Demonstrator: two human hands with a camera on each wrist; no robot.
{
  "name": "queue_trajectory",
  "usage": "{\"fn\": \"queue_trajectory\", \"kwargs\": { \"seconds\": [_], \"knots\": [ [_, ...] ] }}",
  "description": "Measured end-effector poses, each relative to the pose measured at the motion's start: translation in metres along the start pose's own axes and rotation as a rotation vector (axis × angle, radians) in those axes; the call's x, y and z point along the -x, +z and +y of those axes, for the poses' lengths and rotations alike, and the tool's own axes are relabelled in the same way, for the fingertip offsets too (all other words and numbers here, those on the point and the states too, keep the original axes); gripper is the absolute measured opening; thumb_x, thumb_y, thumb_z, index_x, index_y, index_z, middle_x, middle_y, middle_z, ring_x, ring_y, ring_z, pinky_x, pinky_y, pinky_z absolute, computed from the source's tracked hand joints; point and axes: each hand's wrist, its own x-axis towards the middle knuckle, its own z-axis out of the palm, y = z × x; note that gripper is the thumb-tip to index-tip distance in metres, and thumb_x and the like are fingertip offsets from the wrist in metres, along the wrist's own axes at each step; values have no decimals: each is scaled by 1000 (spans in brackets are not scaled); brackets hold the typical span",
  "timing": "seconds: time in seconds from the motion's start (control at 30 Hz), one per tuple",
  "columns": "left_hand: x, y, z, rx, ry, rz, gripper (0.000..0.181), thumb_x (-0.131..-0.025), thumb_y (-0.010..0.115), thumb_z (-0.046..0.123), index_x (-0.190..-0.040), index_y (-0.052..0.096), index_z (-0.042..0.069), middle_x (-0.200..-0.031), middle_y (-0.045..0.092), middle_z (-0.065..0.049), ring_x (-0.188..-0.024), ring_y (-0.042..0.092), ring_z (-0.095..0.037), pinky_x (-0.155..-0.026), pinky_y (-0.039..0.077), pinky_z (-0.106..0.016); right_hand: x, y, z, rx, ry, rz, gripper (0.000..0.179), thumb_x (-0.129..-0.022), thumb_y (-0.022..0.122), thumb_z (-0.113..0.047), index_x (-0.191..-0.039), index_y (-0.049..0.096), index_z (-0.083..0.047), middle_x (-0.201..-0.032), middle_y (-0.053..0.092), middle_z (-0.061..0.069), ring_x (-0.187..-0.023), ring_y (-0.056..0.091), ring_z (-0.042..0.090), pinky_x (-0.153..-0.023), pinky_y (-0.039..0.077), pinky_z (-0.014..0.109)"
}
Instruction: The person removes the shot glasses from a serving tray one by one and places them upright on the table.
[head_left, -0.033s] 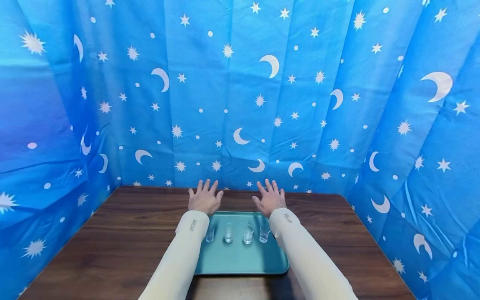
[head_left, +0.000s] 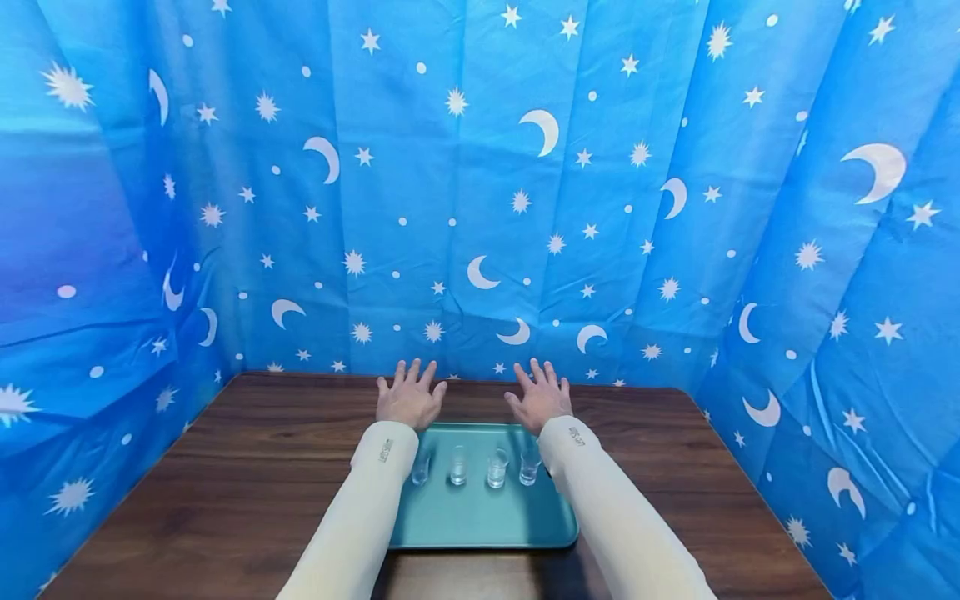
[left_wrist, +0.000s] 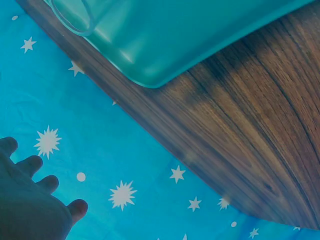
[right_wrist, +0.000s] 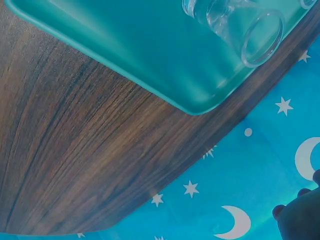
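Observation:
My left hand (head_left: 408, 402) reaches out palm down past the tray's far left corner, fingers spread and holding nothing. Mirroring it, my right hand (head_left: 542, 405) extends past the far right corner, fingers also spread, with nothing in its grasp. Between my forearms lies a teal rectangular tray (head_left: 480, 525). Several small clear glasses stand upright in a row across it, among them a left-end glass (head_left: 420, 472) partly behind my left sleeve, two middle glasses (head_left: 458, 467) and a right-end glass (head_left: 528, 471) beside my right sleeve. In the right wrist view, one glass (right_wrist: 220, 25) shows its round rim.
The tray rests on a dark wood-grain table (head_left: 225, 483) with rounded far corners. Blue curtains (head_left: 480, 208) printed with white moons and stars hang behind the table and along both sides.

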Motion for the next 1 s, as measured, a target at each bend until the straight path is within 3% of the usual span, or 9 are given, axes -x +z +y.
{"fn": "queue_trajectory", "kwargs": {
  "seconds": [0.3, 0.47, 0.67, 0.8, 0.9, 1.0],
  "knots": [
    [1, 0, -9, 3, -4, 7, 59, -100, 27, 46, -151, 24, 15, -154, 18, -15, -140, 7, -37, -106, 4, -65, 4, 2, 1, 6, -24, -11, 58, -97, 43, -46, -148, 34, -20, -152, 25, 11, -140, 14, 33, -109, 13, 57],
    [2, -5, -10, -13, -12, -7, 59, -101, 27, 46, -151, 24, 14, -153, 19, -16, -140, 8, -37, -106, 5, -65, 7, 1, 0, 4, -50, -40, 57, -98, 42, -45, -149, 32, -21, -153, 24, 12, -140, 14, 33, -110, 15, 55],
    [-2, -11, -13, 1, -21, -1, 60, -101, 27, 45, -151, 23, 13, -153, 19, -17, -140, 9, -37, -106, 5, -65, 7, -2, 7, -6, -40, -16, 57, -97, 44, -45, -148, 33, -22, -153, 24, 10, -141, 14, 32, -111, 14, 53],
    [-1, -8, -27, 55, -26, 38, 59, -101, 32, 40, -148, 27, 5, -149, 28, -21, -137, 21, -39, -105, 7, -66, 8, -1, 13, -69, -59, -24, 56, -98, 45, -43, -148, 35, -19, -152, 26, 11, -140, 17, 31, -111, 16, 51],
    [2, -2, -41, 104, 4, 73, 54, -101, 37, 33, -143, 33, 0, -141, 38, -24, -130, 34, -40, -105, 15, -64, 12, 1, 19, -149, -66, -27, 53, -97, 48, -40, -145, 40, -19, -151, 30, 8, -139, 22, 29, -110, 21, 49],
    [8, 4, -52, 141, 33, 69, 50, -100, 40, 26, -139, 37, -3, -136, 44, -25, -123, 42, -40, -103, 26, -59, 18, 4, 26, -206, -76, -13, 48, -97, 50, -39, -141, 45, -20, -147, 37, 6, -136, 30, 27, -108, 27, 49]
  ]
}}
